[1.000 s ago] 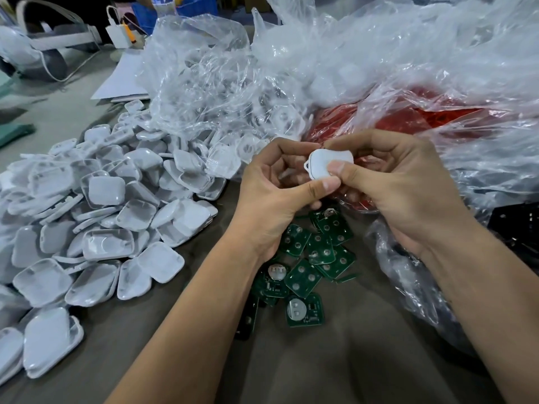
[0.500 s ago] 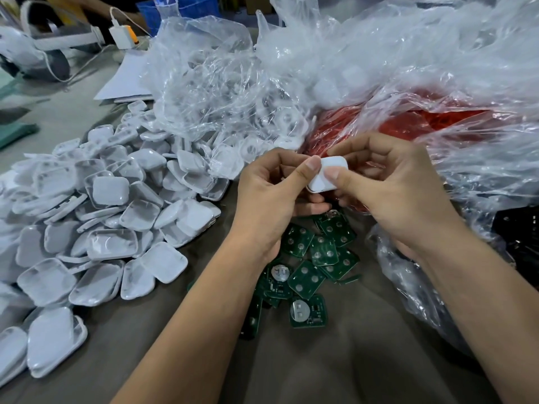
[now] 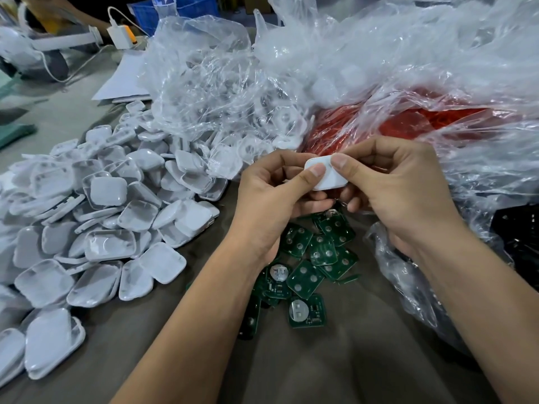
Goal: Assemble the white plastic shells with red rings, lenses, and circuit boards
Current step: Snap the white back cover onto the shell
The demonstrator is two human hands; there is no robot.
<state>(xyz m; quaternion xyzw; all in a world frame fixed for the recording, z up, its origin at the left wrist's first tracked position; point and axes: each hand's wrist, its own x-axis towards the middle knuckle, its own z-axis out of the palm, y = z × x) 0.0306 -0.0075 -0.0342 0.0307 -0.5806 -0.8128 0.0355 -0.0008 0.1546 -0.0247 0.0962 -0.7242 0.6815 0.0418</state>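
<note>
White shell [image 3: 326,174]: pinched between left hand [image 3: 271,199] and right hand [image 3: 399,188], fingers clamped on it, above green circuit boards [image 3: 309,266] on desk [image 3: 335,360].

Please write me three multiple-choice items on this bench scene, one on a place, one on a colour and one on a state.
1. Where do the circuit boards lie?
A. On the table below the hands
B. Inside the red bag
C. On top of the shell pile

2. What colour are the boards?
A. Blue
B. Green
C. Yellow

3. How is the shell held?
A. It lies loose on the table
B. The left hand alone holds it
C. Both hands pinch it

Answers:
1. A: the boards are scattered on the table, under the left hand and right hand.
2. B: every board has a green face.
3. C: both thumbs press on the shell's top face, with fingers curled beneath it.
</note>
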